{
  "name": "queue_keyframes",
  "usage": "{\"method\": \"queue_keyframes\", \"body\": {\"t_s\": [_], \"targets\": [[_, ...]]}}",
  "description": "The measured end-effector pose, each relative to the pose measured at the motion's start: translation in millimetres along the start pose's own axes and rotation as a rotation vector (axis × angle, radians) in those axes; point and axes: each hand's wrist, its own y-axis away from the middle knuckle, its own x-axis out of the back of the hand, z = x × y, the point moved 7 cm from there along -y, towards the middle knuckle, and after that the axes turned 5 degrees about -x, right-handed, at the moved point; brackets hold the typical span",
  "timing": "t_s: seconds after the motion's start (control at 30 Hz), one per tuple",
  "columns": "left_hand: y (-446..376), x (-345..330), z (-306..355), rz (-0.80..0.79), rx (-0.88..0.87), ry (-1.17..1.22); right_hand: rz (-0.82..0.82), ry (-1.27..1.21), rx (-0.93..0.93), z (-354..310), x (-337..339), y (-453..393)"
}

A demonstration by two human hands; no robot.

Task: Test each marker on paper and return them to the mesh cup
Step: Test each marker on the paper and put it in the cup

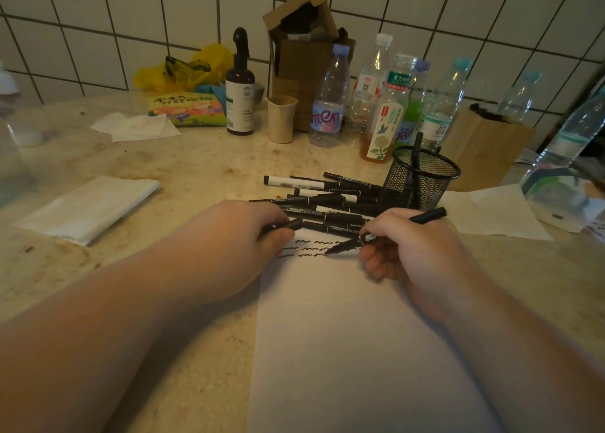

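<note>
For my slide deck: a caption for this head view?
Right hand tests a marker on paper; left hand holds its cap.

Dim, warm light is washing the tabletop [196, 177]; edges are bending and blurring, forearms are casting soft shadows.

We've got one view only, a head cam w/ wide-angle lens, so nothing to share w/ a second view. It sits above the table [196, 170] edge and looks fwd and down. Both forearms enter from the bottom corners; left hand [242, 233] and right hand [406, 246] sit near mid-frame, close to the lens. The paper [343, 334] fills the lower centre, nearest us. The mesh cup [422, 177] is just beyond the hands. The tiled wall [131, 23] closes the top, its lines bowed by the lens.
</note>
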Motion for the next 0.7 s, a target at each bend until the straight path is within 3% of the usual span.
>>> {"method": "queue_keyframes", "body": {"t_s": [0.4,0.7], "targets": [[-1,3,3,0.037,-0.007,-0.025,-0.111,-0.41,-0.06,-9,-6,5],[2,8,7,0.052,-0.028,0.027,-0.156,-0.391,-0.004,-13,-11,8]]}}
